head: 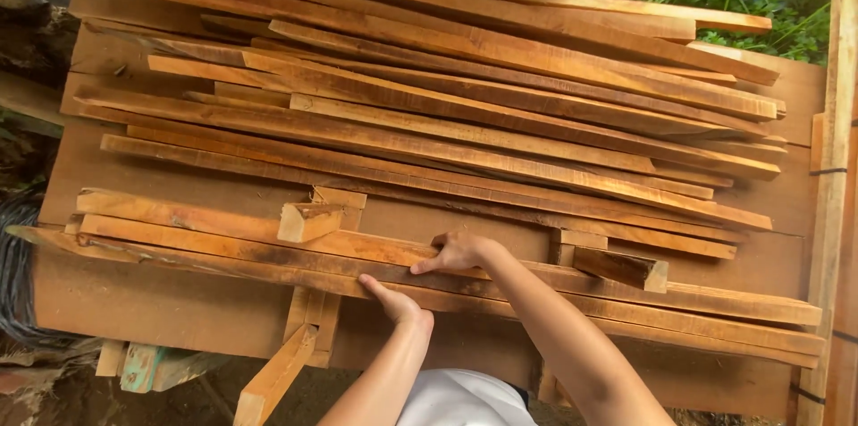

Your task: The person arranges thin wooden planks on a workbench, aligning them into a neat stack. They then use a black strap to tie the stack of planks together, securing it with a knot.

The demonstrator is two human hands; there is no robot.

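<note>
Lying across the near edge of a flat brown board (161, 301), a long thin wood strip (223, 256) is touched by both hands. The left hand (393, 301) is pressed under its near edge, fingers bent around it. The right hand (458, 252) is laid flat on top, just at 1 o'clock from the left. More strips (465, 113) are piled at 12 o'clock. A small wood block (308, 220) sits at 10 o'clock. Bare board is seen at 8 o'clock.
</note>
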